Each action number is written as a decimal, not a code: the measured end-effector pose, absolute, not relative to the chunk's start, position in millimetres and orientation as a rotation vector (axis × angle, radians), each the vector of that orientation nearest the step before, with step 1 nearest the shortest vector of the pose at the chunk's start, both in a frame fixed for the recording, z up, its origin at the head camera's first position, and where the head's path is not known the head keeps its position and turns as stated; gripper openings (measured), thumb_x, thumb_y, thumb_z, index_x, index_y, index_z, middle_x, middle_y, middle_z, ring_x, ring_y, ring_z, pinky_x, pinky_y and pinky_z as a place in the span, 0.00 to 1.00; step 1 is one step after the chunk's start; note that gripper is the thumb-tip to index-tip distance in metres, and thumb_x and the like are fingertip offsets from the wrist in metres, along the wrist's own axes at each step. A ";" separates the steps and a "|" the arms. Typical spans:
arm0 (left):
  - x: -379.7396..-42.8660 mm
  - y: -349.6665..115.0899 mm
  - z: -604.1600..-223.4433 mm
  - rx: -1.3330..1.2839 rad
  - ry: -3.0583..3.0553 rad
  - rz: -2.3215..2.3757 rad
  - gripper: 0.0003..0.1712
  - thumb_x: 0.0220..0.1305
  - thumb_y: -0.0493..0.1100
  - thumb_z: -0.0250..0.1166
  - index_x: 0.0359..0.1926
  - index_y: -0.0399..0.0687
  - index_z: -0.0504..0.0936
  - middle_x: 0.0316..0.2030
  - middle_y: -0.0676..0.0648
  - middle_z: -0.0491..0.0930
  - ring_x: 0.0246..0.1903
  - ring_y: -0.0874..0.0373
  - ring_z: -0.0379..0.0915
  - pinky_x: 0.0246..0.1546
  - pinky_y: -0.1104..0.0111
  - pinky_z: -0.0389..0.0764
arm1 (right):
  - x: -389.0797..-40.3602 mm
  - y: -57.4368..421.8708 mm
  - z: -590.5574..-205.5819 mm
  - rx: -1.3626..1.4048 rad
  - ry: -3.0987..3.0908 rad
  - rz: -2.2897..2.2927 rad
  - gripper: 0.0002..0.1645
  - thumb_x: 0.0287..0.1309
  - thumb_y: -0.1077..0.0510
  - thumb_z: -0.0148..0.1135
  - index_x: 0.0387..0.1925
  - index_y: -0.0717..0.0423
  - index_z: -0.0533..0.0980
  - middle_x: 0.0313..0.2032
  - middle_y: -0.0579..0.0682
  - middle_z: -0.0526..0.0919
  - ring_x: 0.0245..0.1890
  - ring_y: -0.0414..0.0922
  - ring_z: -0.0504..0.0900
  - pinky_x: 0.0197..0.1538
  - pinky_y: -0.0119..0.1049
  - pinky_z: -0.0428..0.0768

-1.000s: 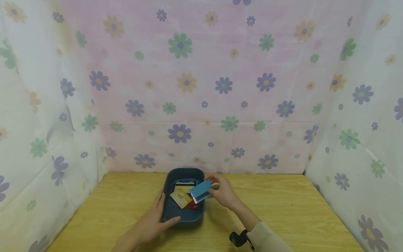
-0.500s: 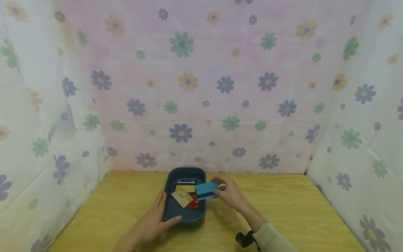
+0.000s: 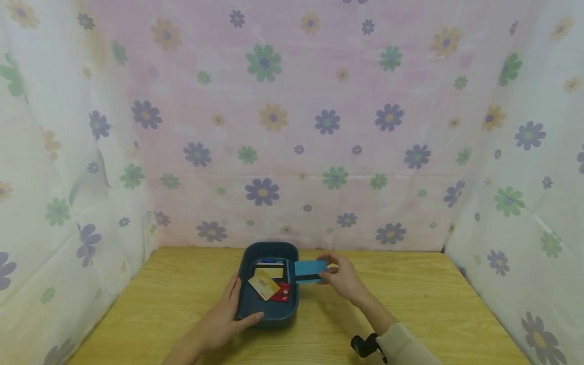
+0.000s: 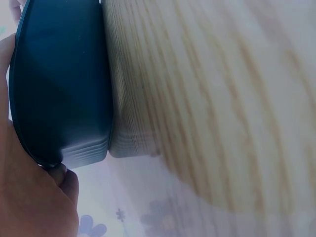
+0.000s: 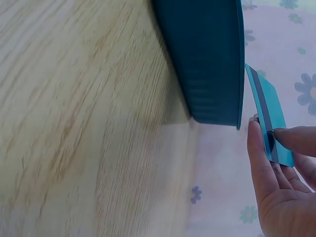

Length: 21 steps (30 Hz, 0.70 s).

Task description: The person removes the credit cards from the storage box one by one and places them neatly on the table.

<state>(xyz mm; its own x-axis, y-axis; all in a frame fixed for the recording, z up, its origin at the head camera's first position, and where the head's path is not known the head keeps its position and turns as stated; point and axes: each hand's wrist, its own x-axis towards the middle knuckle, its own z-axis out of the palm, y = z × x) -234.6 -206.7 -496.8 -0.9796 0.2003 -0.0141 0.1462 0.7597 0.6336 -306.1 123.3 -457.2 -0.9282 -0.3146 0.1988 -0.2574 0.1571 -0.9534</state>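
Observation:
A dark blue plastic bin [image 3: 274,322] stands on the table with several cards inside. My left hand [image 3: 218,318] holds it at the near left corner, fingers along the left wall and thumb over the near rim. My right hand [image 3: 345,280] pinches a light blue card [image 3: 306,267] with a black stripe, thumb against the striped face. The card's left end is over the bin's right rim. Inside the bin are a yellow-and-white card [image 3: 264,285], a red card [image 3: 283,293] and a cream card with a dark stripe [image 3: 276,272]. In the right wrist view the same blue card [image 5: 275,111] tilts beside the rim.
The wooden table [image 3: 388,304] extends to both sides of the bin. Flower-printed cloth [image 3: 292,101] hangs behind and at both sides. A black device [image 3: 365,345] sits at the right wrist, by a beige sleeve [image 3: 403,345].
My right hand has drawn the blue card rightward, from over the cards to the bin's right rim, and turned it level. The left hand and bin have stayed nearly still.

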 end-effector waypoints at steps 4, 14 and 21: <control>-234.0 -206.5 -496.7 0.283 2.870 1.026 0.70 0.61 0.77 0.61 0.82 0.41 0.36 0.82 0.39 0.31 0.77 0.33 0.44 0.68 0.36 0.61 | -308.7 128.7 -458.1 -0.558 2.361 -1.932 0.22 0.64 0.76 0.59 0.59 0.70 0.73 0.49 0.67 0.73 0.36 0.65 0.85 0.43 0.51 0.87; -234.3 -206.6 -496.8 0.292 2.886 1.012 0.70 0.61 0.78 0.61 0.82 0.40 0.36 0.82 0.38 0.32 0.77 0.33 0.45 0.69 0.37 0.61 | -320.0 137.8 -462.8 -0.476 2.381 -1.962 0.22 0.62 0.77 0.59 0.58 0.69 0.74 0.48 0.70 0.74 0.42 0.66 0.85 0.45 0.55 0.86; -233.1 -206.4 -496.4 0.285 2.887 1.012 0.71 0.60 0.78 0.62 0.82 0.41 0.36 0.82 0.38 0.32 0.77 0.33 0.46 0.69 0.37 0.61 | -329.9 141.4 -469.7 -0.381 2.437 -1.964 0.22 0.62 0.78 0.59 0.58 0.71 0.74 0.49 0.69 0.73 0.38 0.61 0.86 0.44 0.54 0.86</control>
